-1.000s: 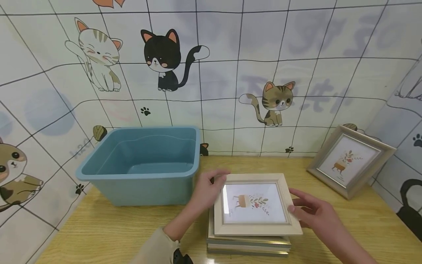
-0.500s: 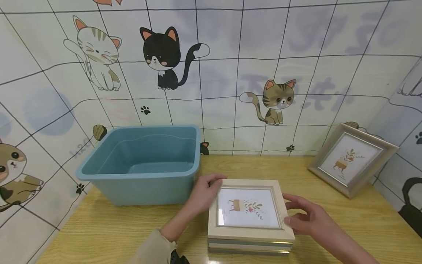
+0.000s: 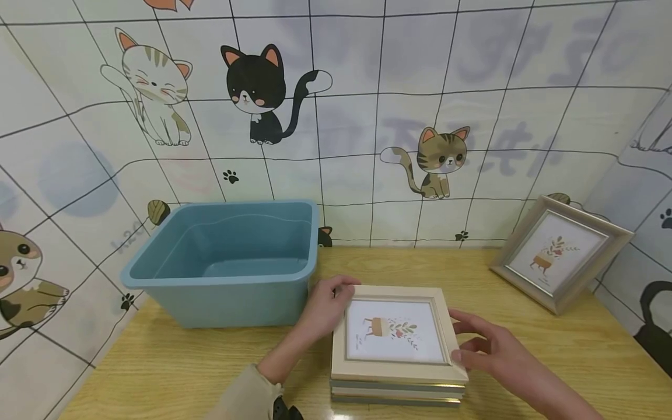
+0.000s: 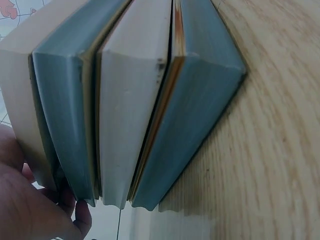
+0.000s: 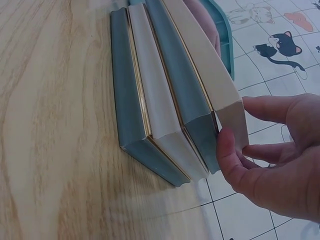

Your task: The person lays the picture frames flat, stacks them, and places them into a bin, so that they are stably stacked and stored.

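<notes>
A cream picture frame [image 3: 388,371] with a plant print lies face up on a stack of several frames. Below it, the left wrist view shows a white frame [image 4: 132,100] between two blue-grey ones, the lowest blue-grey frame [image 4: 200,105] resting on the table. My left hand [image 3: 326,309] holds the cream frame at its far left corner, fingers bent over the edge. On the right side, my right hand [image 3: 488,347] grips the same frame's edge; in the right wrist view its thumb [image 5: 230,155] sits at the seam under the cream frame [image 5: 232,125].
Left of the stack stands a blue plastic tub [image 3: 220,300] on the wooden table [image 3: 173,373]. A champagne-coloured picture frame [image 3: 556,300] leans at the back right. A black object [image 3: 653,344] shows at the right edge. A cat-patterned wall [image 3: 352,128] rises behind.
The cream frame has come down and left, from sitting crooked over the stack to lying squarely on it. Both hands moved with it; the last half second shows almost no motion.
</notes>
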A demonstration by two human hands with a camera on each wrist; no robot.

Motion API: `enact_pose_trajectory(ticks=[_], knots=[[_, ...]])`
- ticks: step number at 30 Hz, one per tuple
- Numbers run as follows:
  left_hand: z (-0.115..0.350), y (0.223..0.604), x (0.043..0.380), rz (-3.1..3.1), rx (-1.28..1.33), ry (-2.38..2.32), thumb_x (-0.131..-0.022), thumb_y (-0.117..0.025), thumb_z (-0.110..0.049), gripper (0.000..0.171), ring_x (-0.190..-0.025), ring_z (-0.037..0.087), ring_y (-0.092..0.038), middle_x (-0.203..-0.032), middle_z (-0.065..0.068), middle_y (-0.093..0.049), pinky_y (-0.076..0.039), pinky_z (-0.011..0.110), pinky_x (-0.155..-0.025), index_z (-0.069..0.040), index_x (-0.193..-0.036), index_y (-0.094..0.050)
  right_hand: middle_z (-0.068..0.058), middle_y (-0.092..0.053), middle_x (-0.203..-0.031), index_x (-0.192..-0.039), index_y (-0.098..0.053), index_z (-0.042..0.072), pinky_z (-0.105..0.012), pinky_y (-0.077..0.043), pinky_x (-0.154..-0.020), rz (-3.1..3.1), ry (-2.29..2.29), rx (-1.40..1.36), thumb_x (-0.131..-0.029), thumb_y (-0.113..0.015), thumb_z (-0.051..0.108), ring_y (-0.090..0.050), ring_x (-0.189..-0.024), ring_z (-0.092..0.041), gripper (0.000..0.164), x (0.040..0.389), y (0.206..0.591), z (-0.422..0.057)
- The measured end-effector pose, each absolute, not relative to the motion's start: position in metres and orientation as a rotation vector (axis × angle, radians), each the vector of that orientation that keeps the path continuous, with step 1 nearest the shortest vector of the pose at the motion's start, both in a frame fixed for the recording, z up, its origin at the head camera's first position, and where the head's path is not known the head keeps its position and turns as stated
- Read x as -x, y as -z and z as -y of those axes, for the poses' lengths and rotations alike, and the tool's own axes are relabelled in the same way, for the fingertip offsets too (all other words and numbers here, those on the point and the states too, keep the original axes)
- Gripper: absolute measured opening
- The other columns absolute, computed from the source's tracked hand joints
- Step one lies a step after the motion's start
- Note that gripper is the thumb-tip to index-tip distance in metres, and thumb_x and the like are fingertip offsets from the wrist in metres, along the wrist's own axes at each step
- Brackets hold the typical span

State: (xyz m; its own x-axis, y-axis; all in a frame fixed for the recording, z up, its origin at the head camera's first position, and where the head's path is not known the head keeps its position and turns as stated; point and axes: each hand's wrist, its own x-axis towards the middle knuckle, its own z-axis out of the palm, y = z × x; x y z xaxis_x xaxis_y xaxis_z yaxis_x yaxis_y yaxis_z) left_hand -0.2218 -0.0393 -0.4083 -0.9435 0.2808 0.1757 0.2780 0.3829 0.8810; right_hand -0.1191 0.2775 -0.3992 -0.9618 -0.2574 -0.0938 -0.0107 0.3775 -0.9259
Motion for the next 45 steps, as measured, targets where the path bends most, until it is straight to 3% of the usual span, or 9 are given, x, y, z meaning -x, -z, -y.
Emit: enact_pose_trajectory(ticks=[9, 16, 20, 24, 28, 30, 36, 42, 45], knots=[[0.041, 0.410, 0.221, -2.627, -0.521, -1.657, -0.105, -0.057, -0.016, 0.022, -0.095, 0.020, -0.053, -0.110, 0.003, -0.067, -0.046, 0.041, -0.085, -0.010, -0.117, -0.074, -0.026, -0.054, -0.134, -0.154, -0.032, -0.011, -0.030, -0.054, -0.073, -2.460, 1.593, 0.261, -0.095, -0.071, 0.006, -0.063, -0.093, -0.017, 0.073, 0.119, 0.399, -0.276], [0.043, 0.411, 0.222, -2.614, -0.514, -1.655, -0.105, -0.057, -0.017, 0.021, -0.094, 0.020, -0.051, -0.106, 0.002, -0.065, -0.045, 0.039, -0.082, -0.011, -0.117, -0.074, -0.025, -0.055, -0.132, -0.153, -0.033, -0.012, -0.030, -0.054, -0.073, -2.481, 1.559, 0.272, -0.094, -0.072, 0.006, -0.061, -0.095, -0.022, 0.072, 0.122, 0.397, -0.276], [0.043, 0.413, 0.224, -2.601, -0.508, -1.648, -0.104, -0.057, -0.015, 0.021, -0.102, 0.020, -0.055, -0.112, 0.001, -0.068, -0.047, 0.041, -0.088, -0.012, -0.116, -0.075, -0.025, -0.055, -0.132, -0.153, -0.035, -0.011, -0.030, -0.054, -0.073, -2.475, 1.543, 0.273, -0.094, -0.073, 0.007, -0.061, -0.096, -0.024, 0.072, 0.124, 0.397, -0.279], [0.043, 0.413, 0.225, -2.590, -0.495, -1.650, -0.104, -0.057, -0.013, 0.022, -0.110, 0.020, -0.058, -0.115, 0.000, -0.069, -0.047, 0.043, -0.094, -0.012, -0.116, -0.074, -0.029, -0.053, -0.132, -0.151, -0.035, -0.012, -0.030, -0.054, -0.073, -2.458, 1.527, 0.339, -0.094, -0.074, 0.008, -0.063, -0.093, -0.019, 0.072, 0.127, 0.398, -0.282], [0.043, 0.413, 0.224, -2.584, -0.506, -1.644, -0.104, -0.056, -0.012, 0.021, -0.106, 0.021, -0.057, -0.115, 0.001, -0.069, -0.047, 0.042, -0.091, -0.011, -0.116, -0.074, -0.031, -0.052, -0.132, -0.150, -0.035, -0.014, -0.033, -0.057, -0.072, -2.443, 1.523, 0.430, -0.096, -0.071, 0.006, -0.064, -0.091, -0.014, 0.068, 0.131, 0.396, -0.288], [0.044, 0.413, 0.224, -2.584, -0.517, -1.638, -0.105, -0.056, -0.013, 0.021, -0.105, 0.021, -0.056, -0.116, 0.002, -0.069, -0.047, 0.042, -0.090, -0.011, -0.116, -0.074, -0.025, -0.055, -0.130, -0.151, -0.039, -0.009, -0.034, -0.058, -0.069, -2.479, 1.536, 0.488, -0.097, -0.069, 0.004, -0.064, -0.090, -0.013, 0.063, 0.133, 0.395, -0.293], [0.044, 0.415, 0.224, -2.581, -0.509, -1.659, -0.105, -0.056, -0.013, 0.021, -0.111, 0.023, -0.056, -0.119, 0.003, -0.068, -0.046, 0.044, -0.094, -0.011, -0.115, -0.074, 0.013, -0.064, -0.117, -0.143, -0.056, 0.033, -0.031, -0.054, -0.059, -2.746, 1.581, 0.606, -0.096, -0.065, -0.007, -0.066, -0.084, -0.013, 0.062, 0.144, 0.383, -0.316], [0.044, 0.415, 0.224, -2.573, -0.480, -1.675, -0.104, -0.057, -0.013, 0.021, -0.112, 0.024, -0.056, -0.119, 0.004, -0.068, -0.045, 0.046, -0.097, -0.011, -0.114, -0.074, 0.022, -0.066, -0.103, -0.132, -0.067, 0.021, -0.023, -0.050, -0.056, -3.094, 1.536, 0.441, -0.097, -0.067, -0.004, -0.063, -0.074, -0.007, 0.043, 0.153, 0.361, -0.351], [0.043, 0.416, 0.223, -2.572, -0.474, -1.675, -0.104, -0.057, -0.014, 0.020, -0.113, 0.023, -0.056, -0.119, 0.004, -0.068, -0.045, 0.046, -0.097, -0.011, -0.114, -0.075, 0.029, -0.065, -0.098, -0.124, -0.068, 0.031, -0.018, -0.048, -0.056, -3.219, 1.501, 0.248, -0.099, -0.067, 0.005, -0.061, -0.071, -0.002, 0.035, 0.156, 0.347, -0.372]])
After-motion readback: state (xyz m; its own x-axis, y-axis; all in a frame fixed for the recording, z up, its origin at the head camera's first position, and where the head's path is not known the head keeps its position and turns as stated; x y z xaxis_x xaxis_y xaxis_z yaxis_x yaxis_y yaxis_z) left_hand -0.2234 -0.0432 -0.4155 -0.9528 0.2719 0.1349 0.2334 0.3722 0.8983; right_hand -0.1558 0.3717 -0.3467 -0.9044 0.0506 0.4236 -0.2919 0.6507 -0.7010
